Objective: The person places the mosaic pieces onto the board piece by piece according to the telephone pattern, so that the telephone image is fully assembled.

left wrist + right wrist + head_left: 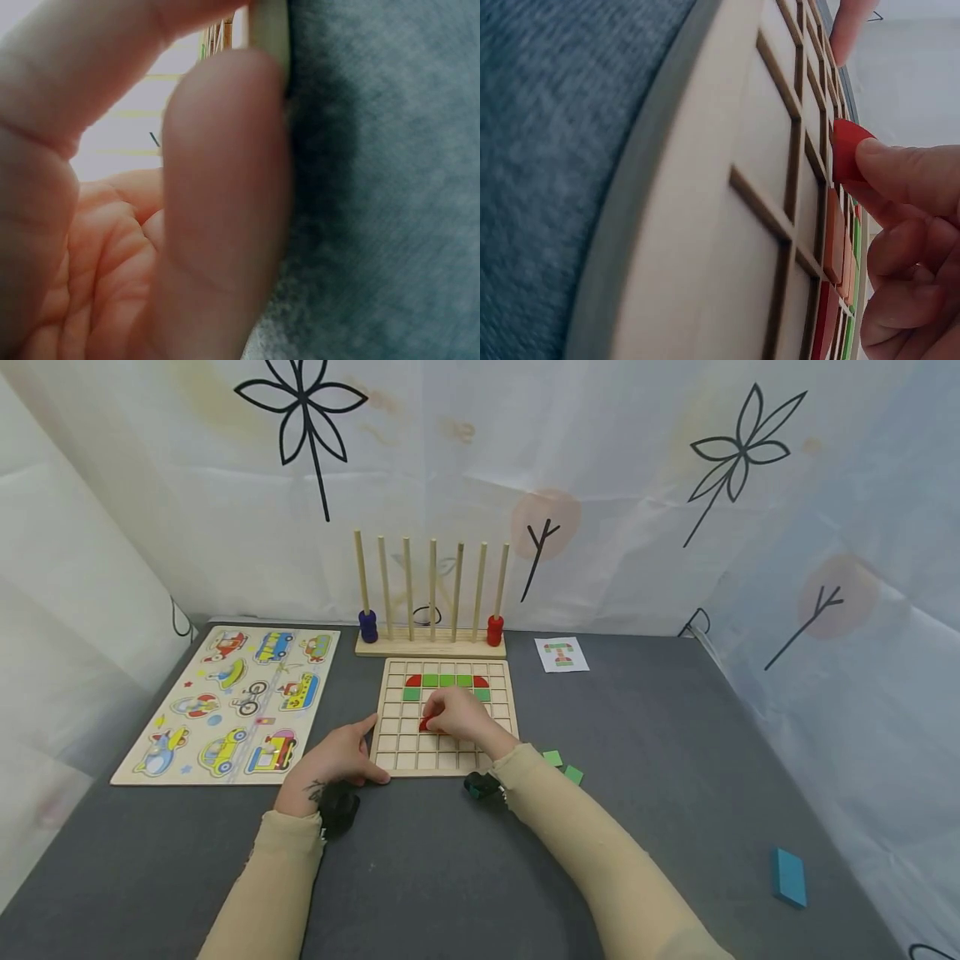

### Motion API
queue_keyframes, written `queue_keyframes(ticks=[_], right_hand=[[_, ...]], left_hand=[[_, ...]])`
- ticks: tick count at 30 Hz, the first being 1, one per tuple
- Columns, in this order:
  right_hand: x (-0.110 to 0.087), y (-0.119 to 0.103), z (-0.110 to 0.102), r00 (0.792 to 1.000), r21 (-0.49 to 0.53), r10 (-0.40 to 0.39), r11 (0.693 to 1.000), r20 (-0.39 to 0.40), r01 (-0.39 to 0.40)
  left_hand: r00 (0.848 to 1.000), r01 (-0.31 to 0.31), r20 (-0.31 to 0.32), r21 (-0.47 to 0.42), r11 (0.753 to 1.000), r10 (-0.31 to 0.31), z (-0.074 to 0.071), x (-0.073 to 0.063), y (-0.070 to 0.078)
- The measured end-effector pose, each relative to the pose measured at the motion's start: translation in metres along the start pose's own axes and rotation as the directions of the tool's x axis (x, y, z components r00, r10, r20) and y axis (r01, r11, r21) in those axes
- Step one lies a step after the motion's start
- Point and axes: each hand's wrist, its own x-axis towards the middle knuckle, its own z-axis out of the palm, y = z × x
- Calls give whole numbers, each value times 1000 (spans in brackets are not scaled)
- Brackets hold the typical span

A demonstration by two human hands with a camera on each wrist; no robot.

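A wooden grid board point(390, 747) lies in front of the person, with green tiles point(447, 680) and red rounded-corner tiles point(481, 682) in its far rows. The right hand point(463, 717) pinches a red quarter-round tile point(847, 154) between thumb and finger over the board's middle. Orange-red tiles point(834, 236) sit in cells under that hand, hidden from the head view. At the board's near left corner, the left hand point(337, 758) rests with its fingers along the left edge and thumb at the near edge. The left wrist view shows its thumb point(225, 172) close up.
Two loose green tiles point(573, 774) lie right of the board, partly by the right sleeve. A pattern card point(578, 661) is farther back. Behind the board stands a peg rack point(431, 648). A vehicle puzzle point(255, 718) lies left; a blue block point(789, 878) is far right.
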Motion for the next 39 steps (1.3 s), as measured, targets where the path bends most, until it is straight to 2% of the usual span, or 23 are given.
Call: queue_keyframes(ticks=[6,9,14,17,20,30,32,34,37,39], right_hand=[[1,2,0,1000,-50,-6,999,12,6],[1,1,0,1000,-121,-6,993,14,7],[2,-2,0,999,-303,-36,952,29,43],[2,-4,1,998,-366,-45,929,39,56],[1,-4,1,998,-395,-48,917,42,61],[-5,-4,0,997,-400,-62,913,46,75],[-8,-2,-2,998,-365,-52,929,30,59],[-15,1,-8,999,-283,-32,959,5,32],[-28,12,-20,999,-52,-4,999,-52,1],[-40,21,-29,996,118,14,993,-86,-3]], left_hand=[[1000,8,5,4,1000,-8,0,0,0],[1000,16,9,2,1000,-16,0,0,1],[1000,19,10,2,1000,-19,0,0,0],[1000,20,9,3,1000,-20,0,0,0],[1000,13,8,7,1000,-13,1,0,-1],[1000,11,-2,5,1000,-11,0,0,-1],[1000,13,-2,8,1000,-13,1,0,-2],[1000,14,-1,10,1000,-14,1,-1,-2],[1000,14,1,11,1000,-14,1,0,-1],[1000,11,3,14,1000,-11,1,-1,0]])
